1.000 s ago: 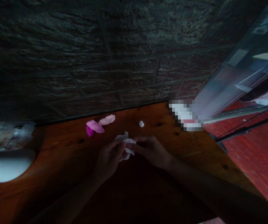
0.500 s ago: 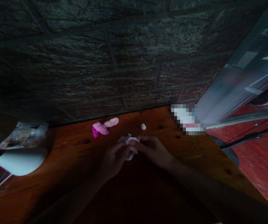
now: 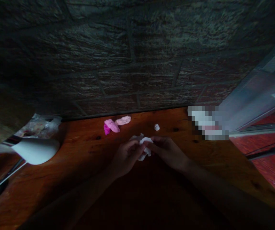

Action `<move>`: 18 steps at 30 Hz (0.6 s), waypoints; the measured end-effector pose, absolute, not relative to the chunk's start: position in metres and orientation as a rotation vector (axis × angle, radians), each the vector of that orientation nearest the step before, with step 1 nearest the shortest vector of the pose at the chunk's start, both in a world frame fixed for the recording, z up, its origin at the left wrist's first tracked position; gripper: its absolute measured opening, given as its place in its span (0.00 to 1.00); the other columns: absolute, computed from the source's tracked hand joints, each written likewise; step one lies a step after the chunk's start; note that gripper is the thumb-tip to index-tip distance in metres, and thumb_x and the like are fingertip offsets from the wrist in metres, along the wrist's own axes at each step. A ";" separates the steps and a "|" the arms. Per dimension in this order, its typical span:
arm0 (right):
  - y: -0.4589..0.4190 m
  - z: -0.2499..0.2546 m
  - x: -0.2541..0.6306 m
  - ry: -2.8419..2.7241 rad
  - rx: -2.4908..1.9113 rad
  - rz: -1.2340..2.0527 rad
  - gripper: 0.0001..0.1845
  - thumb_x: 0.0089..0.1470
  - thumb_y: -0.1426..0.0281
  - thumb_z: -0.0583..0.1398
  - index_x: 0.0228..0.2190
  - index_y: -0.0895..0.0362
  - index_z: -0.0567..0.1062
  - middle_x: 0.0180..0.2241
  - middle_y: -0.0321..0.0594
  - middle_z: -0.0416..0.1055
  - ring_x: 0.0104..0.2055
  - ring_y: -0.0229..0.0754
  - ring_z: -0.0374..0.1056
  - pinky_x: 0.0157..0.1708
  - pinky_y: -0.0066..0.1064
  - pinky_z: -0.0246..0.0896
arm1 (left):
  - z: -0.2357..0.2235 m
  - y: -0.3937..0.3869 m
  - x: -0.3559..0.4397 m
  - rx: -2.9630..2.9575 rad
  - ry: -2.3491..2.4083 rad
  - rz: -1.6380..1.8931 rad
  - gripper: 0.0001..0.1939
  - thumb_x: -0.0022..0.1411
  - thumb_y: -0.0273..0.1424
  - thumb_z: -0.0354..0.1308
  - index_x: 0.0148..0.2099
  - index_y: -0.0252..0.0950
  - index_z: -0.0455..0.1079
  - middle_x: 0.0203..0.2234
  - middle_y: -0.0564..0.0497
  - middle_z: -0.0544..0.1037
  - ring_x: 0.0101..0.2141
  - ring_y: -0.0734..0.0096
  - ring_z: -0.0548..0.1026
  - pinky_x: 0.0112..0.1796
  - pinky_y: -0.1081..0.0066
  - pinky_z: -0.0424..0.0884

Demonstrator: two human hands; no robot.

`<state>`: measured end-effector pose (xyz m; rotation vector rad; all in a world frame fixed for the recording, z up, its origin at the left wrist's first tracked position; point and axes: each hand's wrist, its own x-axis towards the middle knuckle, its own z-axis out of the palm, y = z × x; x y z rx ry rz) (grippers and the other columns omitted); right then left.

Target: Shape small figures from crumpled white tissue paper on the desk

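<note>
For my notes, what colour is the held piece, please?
The held piece is white, clearest in the head view.

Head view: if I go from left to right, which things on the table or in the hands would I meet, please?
clear plastic with a white object in front → pink lumps → held white piece → small white lump → pixelated object

The dark stone wall (image 3: pixel 104 64) stops any reach beyond the back of the counter (image 3: pixel 211 153). There's a bare lane between the pink lumps (image 3: pixel 113 126), left of centre, and the small white lump (image 3: pixel 157 127) (tiny, but just beyond the hands (image 3: pixel 128 156)), and another onward to the blurred white item (image 3: pixel 207 124) at right. The white rounded object (image 3: pixel 38 150) and plastic bag (image 3: pixel 43 126) crowd the left of the frame.
</note>
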<state>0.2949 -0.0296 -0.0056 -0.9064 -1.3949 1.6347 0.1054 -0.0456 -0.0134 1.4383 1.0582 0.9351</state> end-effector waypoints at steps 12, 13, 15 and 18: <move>-0.028 -0.003 0.295 -1.339 -1.014 1.665 0.26 0.49 0.45 0.70 0.29 0.56 0.81 0.27 0.34 0.76 0.29 0.35 0.66 0.34 0.29 0.63 | -0.016 -0.043 0.106 1.392 1.009 0.928 0.19 0.67 0.47 0.61 0.36 0.34 0.73 0.27 0.50 0.79 0.25 0.76 0.74 0.27 0.76 0.69; -0.027 -0.003 0.295 -1.334 -1.023 1.666 0.26 0.48 0.45 0.70 0.29 0.56 0.81 0.27 0.34 0.75 0.29 0.35 0.66 0.34 0.29 0.63 | -0.017 -0.043 0.106 1.389 1.006 0.935 0.19 0.67 0.46 0.61 0.36 0.34 0.73 0.28 0.51 0.79 0.25 0.76 0.74 0.27 0.77 0.69; -0.027 -0.002 0.295 -1.331 -1.032 1.668 0.25 0.48 0.46 0.71 0.28 0.56 0.81 0.26 0.34 0.76 0.29 0.35 0.66 0.33 0.29 0.62 | -0.018 -0.043 0.105 1.388 1.001 0.945 0.18 0.67 0.46 0.61 0.37 0.34 0.73 0.28 0.51 0.79 0.26 0.76 0.74 0.27 0.77 0.68; -0.027 -0.002 0.295 -1.323 -1.047 1.665 0.22 0.48 0.49 0.72 0.27 0.56 0.81 0.26 0.33 0.75 0.28 0.35 0.66 0.33 0.28 0.63 | -0.019 -0.043 0.105 1.394 0.998 0.944 0.17 0.68 0.44 0.61 0.37 0.34 0.73 0.27 0.51 0.78 0.25 0.77 0.74 0.26 0.77 0.67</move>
